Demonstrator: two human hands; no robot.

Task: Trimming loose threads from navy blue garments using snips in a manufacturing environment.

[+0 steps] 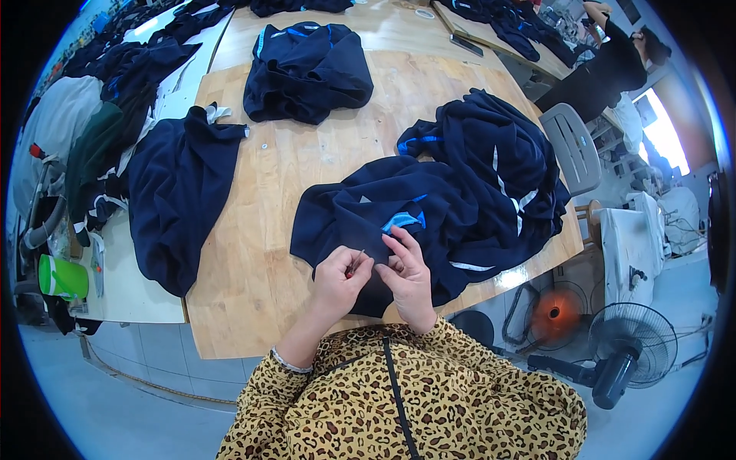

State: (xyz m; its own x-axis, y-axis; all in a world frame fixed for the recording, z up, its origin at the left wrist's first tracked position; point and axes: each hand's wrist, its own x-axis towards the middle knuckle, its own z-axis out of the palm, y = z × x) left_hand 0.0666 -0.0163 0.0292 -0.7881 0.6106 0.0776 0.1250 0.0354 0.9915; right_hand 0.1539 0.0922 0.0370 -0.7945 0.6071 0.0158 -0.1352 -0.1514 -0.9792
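Note:
Both my hands are over a dark navy garment [345,207] that lies in folds at the near edge of the wooden table. My left hand [341,280] is closed on a small red-handled tool [350,271] with a thin metal tip; the fingers cover most of it, so its exact kind does not show. Just to its right, my right hand [408,280] has its thumb and fingers apart, above the cloth. Bright blue fabric [404,221] shows on the garment, right beyond those fingertips.
More navy garments are heaped on the right [498,146], at the back [307,73] and on the left [180,195]. A green bucket [65,277] is at far left. On the right are a grey chair [571,149], a floor fan [632,345] and a person in dark clothes [606,65].

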